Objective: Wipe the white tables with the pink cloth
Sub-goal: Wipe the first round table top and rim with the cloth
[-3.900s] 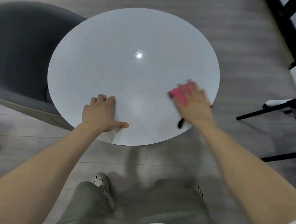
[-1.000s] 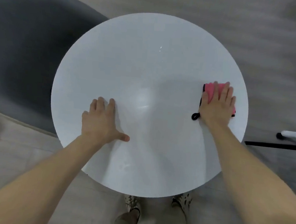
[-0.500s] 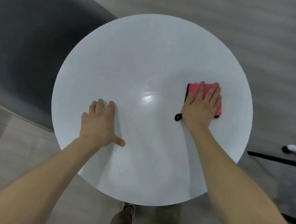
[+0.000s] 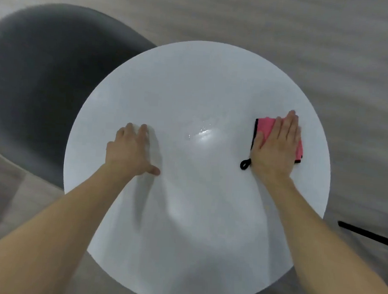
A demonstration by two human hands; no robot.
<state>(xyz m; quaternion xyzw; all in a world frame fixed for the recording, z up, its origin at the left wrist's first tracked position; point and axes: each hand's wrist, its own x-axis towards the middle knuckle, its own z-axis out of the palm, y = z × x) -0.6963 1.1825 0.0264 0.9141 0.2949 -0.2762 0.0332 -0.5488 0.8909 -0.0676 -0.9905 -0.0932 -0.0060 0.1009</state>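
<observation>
Chair [image 4: 40,87] beside table [image 4: 204,79] left edge | black bar [image 4: 365,234] right

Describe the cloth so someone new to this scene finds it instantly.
Start at the round white table filling the middle of the view. On its right side, the right hand lies flat on a pink cloth. It is the only coloured thing on the table, edged in black, with a small black loop at its near-left corner.
</observation>
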